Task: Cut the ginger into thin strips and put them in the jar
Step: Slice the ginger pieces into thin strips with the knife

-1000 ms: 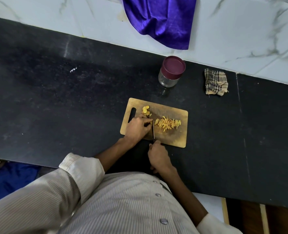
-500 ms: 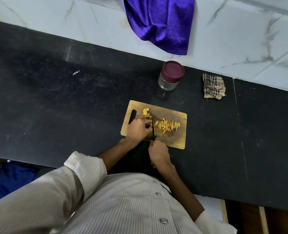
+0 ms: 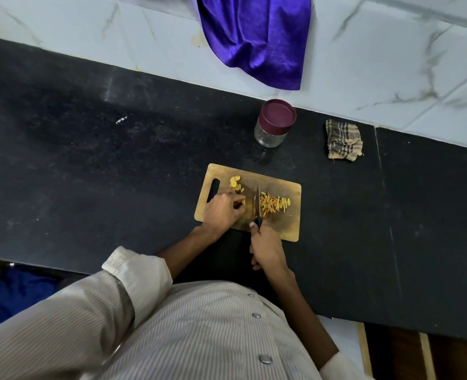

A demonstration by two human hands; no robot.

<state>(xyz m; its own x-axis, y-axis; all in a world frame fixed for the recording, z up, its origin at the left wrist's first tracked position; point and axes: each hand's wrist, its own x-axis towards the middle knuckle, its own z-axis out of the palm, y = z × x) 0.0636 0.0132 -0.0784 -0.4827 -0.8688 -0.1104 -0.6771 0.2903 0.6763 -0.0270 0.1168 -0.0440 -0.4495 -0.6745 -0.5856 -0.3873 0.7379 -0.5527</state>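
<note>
On the cutting board [image 3: 292,231], a ginger piece [image 3: 240,204] is pinched in the left hand [image 3: 221,212], and the knife [image 3: 257,204] is grasped in the right hand [image 3: 268,249].

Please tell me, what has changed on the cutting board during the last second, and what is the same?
Little changed. The knife in the right hand keeps working at the same spot beside the strips; the left hand still holds the ginger piece. The board, slices and lidded jar stayed put.
</note>
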